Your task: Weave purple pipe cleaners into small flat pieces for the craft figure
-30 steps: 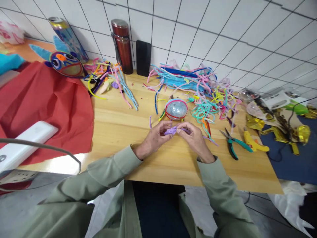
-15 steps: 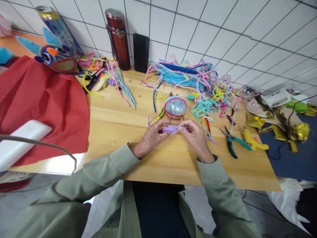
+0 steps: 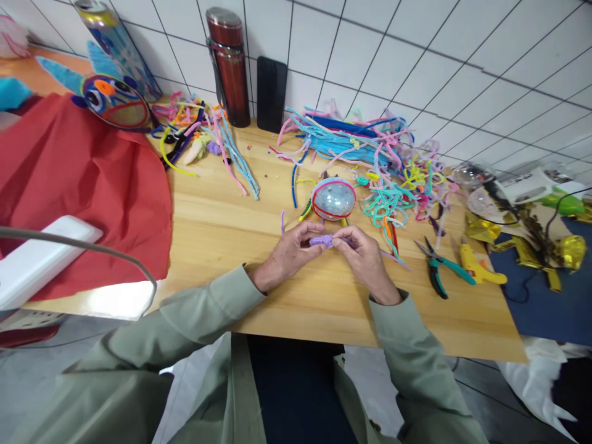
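Note:
A small purple piece of bent pipe cleaner (image 3: 320, 240) is held between my two hands, above the near middle of the table. My left hand (image 3: 292, 251) pinches its left end between thumb and fingers. On the other end, my right hand (image 3: 363, 251) is closed, with a purple strand trailing out to its right. Just beyond the fingers sits a clear plastic dome (image 3: 333, 200) edged with red and light blue pipe cleaner. Part of the purple piece is hidden by my fingertips.
Pipe cleaners (image 3: 342, 145) lie heaped along the tiled wall, beside a phone (image 3: 271, 94) and a red thermos (image 3: 230, 68). Pliers (image 3: 441, 265) and a yellow glue gun (image 3: 478, 265) are at right. Red cloth (image 3: 134, 185) and a white power bank (image 3: 50, 259) are at left.
The purple piece has turned slightly in my fingers and looks narrower. Both hands stay pinched on it. The whole view has shifted a little.

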Tool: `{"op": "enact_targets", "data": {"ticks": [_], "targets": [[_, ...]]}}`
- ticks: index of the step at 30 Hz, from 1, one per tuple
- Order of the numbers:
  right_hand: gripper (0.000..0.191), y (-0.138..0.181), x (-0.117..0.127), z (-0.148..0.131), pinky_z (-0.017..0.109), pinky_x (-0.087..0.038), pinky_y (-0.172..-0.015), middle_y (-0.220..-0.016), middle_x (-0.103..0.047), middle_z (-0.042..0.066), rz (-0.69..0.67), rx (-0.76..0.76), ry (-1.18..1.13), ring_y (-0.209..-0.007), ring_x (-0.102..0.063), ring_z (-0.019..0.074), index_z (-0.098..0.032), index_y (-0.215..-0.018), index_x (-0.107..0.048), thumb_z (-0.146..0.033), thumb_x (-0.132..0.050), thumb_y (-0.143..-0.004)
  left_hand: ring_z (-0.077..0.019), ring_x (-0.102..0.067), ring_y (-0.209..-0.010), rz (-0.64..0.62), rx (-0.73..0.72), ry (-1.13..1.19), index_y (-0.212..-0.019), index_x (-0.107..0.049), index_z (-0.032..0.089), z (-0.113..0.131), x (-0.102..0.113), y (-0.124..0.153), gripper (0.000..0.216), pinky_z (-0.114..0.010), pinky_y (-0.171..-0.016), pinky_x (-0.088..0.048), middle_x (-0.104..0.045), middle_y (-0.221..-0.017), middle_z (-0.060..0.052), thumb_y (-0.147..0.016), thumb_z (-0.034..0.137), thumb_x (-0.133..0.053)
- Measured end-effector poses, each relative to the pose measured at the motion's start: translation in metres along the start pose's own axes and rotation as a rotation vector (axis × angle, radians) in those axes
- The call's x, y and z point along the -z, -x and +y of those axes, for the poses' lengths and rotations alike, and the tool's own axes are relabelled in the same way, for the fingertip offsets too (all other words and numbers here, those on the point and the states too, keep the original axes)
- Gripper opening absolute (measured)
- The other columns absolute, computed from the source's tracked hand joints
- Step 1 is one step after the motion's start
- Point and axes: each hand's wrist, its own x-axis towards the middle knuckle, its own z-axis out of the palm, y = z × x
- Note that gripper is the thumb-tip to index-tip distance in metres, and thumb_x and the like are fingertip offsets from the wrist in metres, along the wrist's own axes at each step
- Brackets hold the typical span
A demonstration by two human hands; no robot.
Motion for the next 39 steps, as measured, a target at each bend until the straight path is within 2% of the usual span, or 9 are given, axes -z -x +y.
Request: {"op": "enact_targets", "data": {"ticks": [3,8,14,17,23,27,33,36,39], "targets": [[0.013,0.000,0.001,0.000,0.032,-0.045,-0.067,-0.078,-0.069,0.000,0.021,0.014,0.018,-0.069,-0.057,0.0169,-0.025,-0.088,-0.069,-0.037,-0.069,-0.092,-0.0195,-0.075,-0.099,0.014,0.030,0.032,-0.118,-0.072,0.018,0.000,0.000,0.001,0.047,-0.035,-0.091,-0.061,-0.078,-0.112,-0.008,-0.082,0.041,-0.093],[0.010,0.002,0.002,0.001,0.033,-0.047,-0.070,-0.081,-0.070,0.000,0.062,0.054,0.050,-0.070,-0.058,0.0169,-0.025,-0.090,-0.068,-0.034,-0.067,-0.095,-0.0173,-0.075,-0.083,0.041,0.141,0.026,-0.113,-0.074,0.017,0.001,-0.001,0.002,0.044,-0.031,-0.075,-0.061,-0.081,-0.103,-0.008,-0.083,0.045,-0.091],[0.006,0.001,0.001,0.005,0.035,-0.052,-0.079,-0.097,-0.073,0.004,0.078,0.196,0.096,-0.088,-0.067,0.0208,-0.026,-0.091,-0.068,-0.028,-0.067,-0.096,-0.0174,-0.075,-0.081,0.069,0.138,0.012,-0.108,-0.080,0.015,0.010,-0.005,0.003,0.049,-0.031,-0.076,-0.062,-0.083,-0.097,-0.008,-0.081,0.055,-0.089],[0.006,0.000,0.001,0.006,0.035,-0.053,-0.079,-0.100,-0.073,0.004,0.085,0.261,0.089,-0.091,-0.068,0.0206,-0.025,-0.091,-0.069,-0.023,-0.068,-0.097,-0.0166,-0.074,-0.081,0.081,0.127,-0.025,-0.106,-0.082,0.015,0.014,-0.008,0.004,0.049,-0.030,-0.078,-0.061,-0.083,-0.096,-0.007,-0.081,0.056,-0.089],[0.007,0.000,0.002,0.009,0.036,-0.054,-0.081,-0.100,-0.072,0.004,0.076,0.274,0.112,-0.093,-0.068,0.0206,-0.025,-0.093,-0.070,-0.020,-0.070,-0.097,-0.0145,-0.069,-0.078,0.083,0.054,-0.082,-0.106,-0.084,0.017,0.013,-0.007,0.005,0.040,-0.027,-0.076,-0.058,-0.082,-0.093,-0.005,-0.085,0.051,-0.086],[0.005,0.000,0.002,0.008,0.036,-0.053,-0.080,-0.100,-0.074,0.003,0.067,0.255,0.117,-0.091,-0.068,0.0206,-0.025,-0.093,-0.069,-0.022,-0.069,-0.097,-0.0155,-0.072,-0.082,0.074,0.020,-0.134,-0.108,-0.084,0.018,0.009,-0.005,0.005,0.035,-0.028,-0.077,-0.059,-0.083,-0.098,-0.006,-0.090,0.047,-0.083],[0.005,0.001,0.002,0.005,0.035,-0.051,-0.076,-0.090,-0.072,0.002,0.057,0.210,0.101,-0.082,-0.065,0.0196,-0.025,-0.092,-0.068,-0.024,-0.067,-0.097,-0.0207,-0.079,-0.102,0.067,-0.145,-0.196,-0.134,-0.071,0.018,0.002,-0.006,0.008,0.044,-0.032,-0.091,-0.063,-0.083,-0.113,-0.010,-0.098,0.043,-0.077],[0.006,0.001,0.001,0.005,0.035,-0.050,-0.075,-0.088,-0.071,0.001,0.064,0.193,0.086,-0.079,-0.064,0.0192,-0.025,-0.091,-0.068,-0.026,-0.067,-0.097,-0.0202,-0.078,-0.108,0.077,-0.250,-0.329,-0.130,-0.072,0.019,0.002,-0.005,0.010,0.031,-0.031,-0.094,-0.062,-0.082,-0.120,-0.010,-0.104,0.036,-0.068],[0.005,0.001,0.001,0.007,0.035,-0.050,-0.076,-0.087,-0.071,0.001,0.062,0.192,0.075,-0.079,-0.064,0.0189,-0.025,-0.092,-0.068,-0.027,-0.068,-0.097,-0.0183,-0.078,-0.105,0.098,-0.286,-0.429,-0.123,-0.076,0.020,0.004,-0.004,0.010,0.023,-0.029,-0.094,-0.061,-0.082,-0.116,-0.008,-0.105,0.030,-0.065]]}}
